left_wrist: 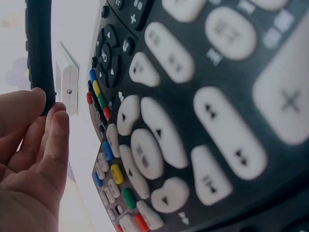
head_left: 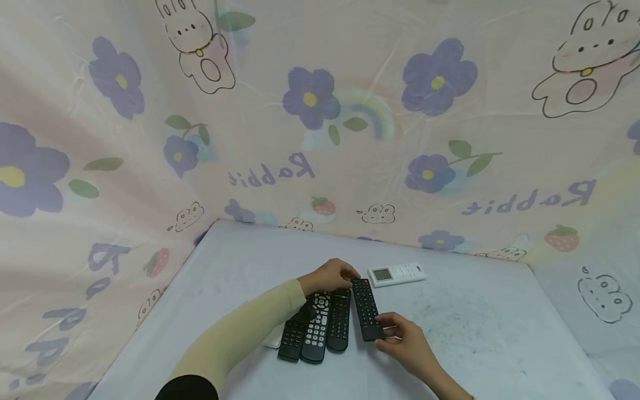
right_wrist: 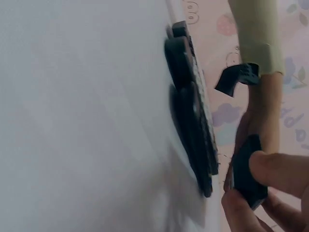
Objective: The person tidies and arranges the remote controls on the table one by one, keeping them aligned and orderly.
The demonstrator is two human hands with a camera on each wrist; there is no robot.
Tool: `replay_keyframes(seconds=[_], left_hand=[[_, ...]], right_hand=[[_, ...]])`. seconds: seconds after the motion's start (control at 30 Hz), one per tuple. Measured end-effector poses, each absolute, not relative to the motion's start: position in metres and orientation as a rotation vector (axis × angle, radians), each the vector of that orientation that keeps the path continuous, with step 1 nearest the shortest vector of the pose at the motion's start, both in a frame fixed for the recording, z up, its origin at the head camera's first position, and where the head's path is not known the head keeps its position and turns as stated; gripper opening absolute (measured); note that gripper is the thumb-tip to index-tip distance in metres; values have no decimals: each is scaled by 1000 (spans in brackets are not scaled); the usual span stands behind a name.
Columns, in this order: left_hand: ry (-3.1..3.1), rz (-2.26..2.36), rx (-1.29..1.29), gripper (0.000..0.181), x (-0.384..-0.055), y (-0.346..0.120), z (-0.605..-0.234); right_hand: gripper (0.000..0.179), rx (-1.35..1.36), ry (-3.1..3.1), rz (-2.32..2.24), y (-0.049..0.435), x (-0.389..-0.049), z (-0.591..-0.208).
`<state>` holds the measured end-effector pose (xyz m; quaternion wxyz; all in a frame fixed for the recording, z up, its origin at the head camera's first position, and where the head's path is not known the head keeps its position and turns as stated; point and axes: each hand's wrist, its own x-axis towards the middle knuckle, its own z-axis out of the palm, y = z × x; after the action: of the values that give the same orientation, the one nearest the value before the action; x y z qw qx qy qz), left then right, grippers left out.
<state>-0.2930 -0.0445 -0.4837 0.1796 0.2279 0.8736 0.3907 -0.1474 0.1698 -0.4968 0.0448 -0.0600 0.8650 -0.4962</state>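
A slim black remote control (head_left: pixel 367 311) with rows of small buttons is held between both hands, seemingly raised off the table. My left hand (head_left: pixel 331 275) pinches its far end near the red button; the left wrist view shows thumb and fingers of that hand (left_wrist: pixel 34 145) on the remote (left_wrist: pixel 39 48). With thumb and fingers, my right hand (head_left: pixel 407 341) grips the near end, also seen in the right wrist view on the remote (right_wrist: pixel 248 171). Beneath my left forearm, black remotes lie side by side: one on the left (head_left: pixel 291 341), one with pale buttons (head_left: pixel 315 333) and one on the right (head_left: pixel 340 325).
A white remote with a small screen (head_left: pixel 397 275) lies behind and right of the held one. Part of a white object (head_left: pixel 273 338) shows at the left of the row. The white table (head_left: pixel 480 333) meets a printed curtain (head_left: pixel 360 166) at its back edge.
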Motion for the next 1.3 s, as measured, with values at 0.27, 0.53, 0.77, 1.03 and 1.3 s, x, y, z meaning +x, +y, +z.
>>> replay_keyframes(seconds=[0.27, 0.53, 0.77, 1.03, 1.3], left_hand=[[2469, 1046, 701, 26, -295, -40, -486], [2489, 984, 747, 27, -298, -36, -493], [2481, 970, 750, 28, -299, -35, -496], [2483, 963, 753, 28, -297, -33, -495], [2527, 894, 754, 25, -295, -35, -496]], right_hand=[[45, -202, 2679, -1428, 161, -149, -507], [45, -226, 2729, -1371, 152, -146, -512], [45, -248, 2737, -1318, 149, -147, -515], [43, -306, 2745, -1302, 147, -149, -522], [42, -313, 2732, -1294, 146, -147, -520]])
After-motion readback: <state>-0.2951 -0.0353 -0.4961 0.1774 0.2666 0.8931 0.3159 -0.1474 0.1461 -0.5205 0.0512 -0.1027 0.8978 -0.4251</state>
